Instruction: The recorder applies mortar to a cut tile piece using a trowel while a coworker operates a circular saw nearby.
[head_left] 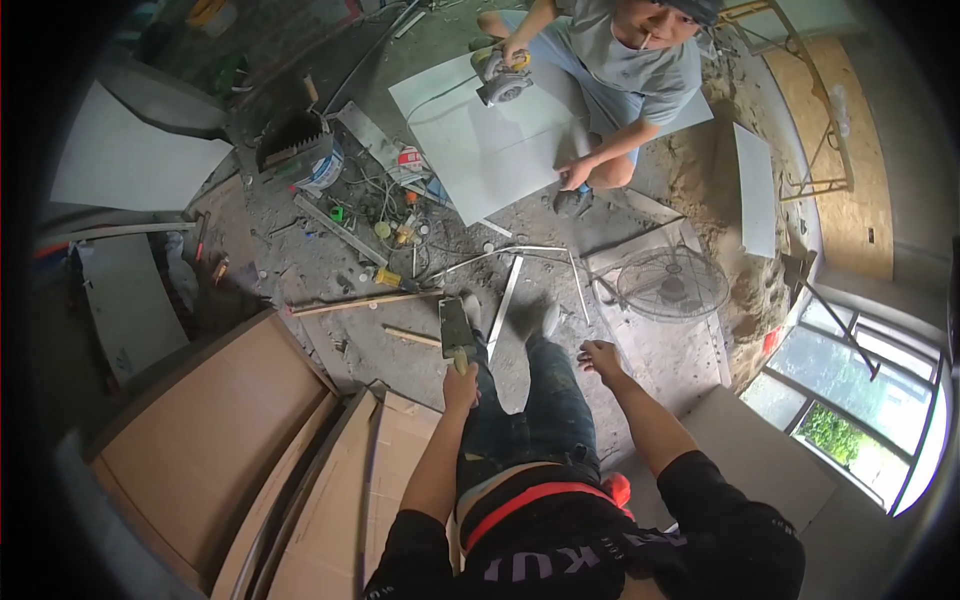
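Head view: the person stands on a dusty concrete floor [400,350], looking down past their own dark jeans and shoes. The left hand [461,385] is clenched around the handle of a trowel [456,327], whose flat blade points toward 12 o'clock, just above the left shoe. The right hand [601,357] hangs released – fingers loosely spread, grasping nothing – at about 3 o'clock from the trowel, beside the right leg.

At 12 o'clock from the trowel, well apart, another person squats on the floor. One of their hands holds a small power cutter [502,78] on a large pale tile [490,140]; the other presses down on the tile's near edge.

Between the two people lies a clutter of cables, small tools and bottles, with a white bucket [322,168] at about 11 o'clock. A round fan grille [672,283] lies at 2 o'clock – near thin metal strips on the floor. Flat cardboard boxes [210,440] are stacked at 8 o'clock, and a window [860,400] shows at 4 o'clock.
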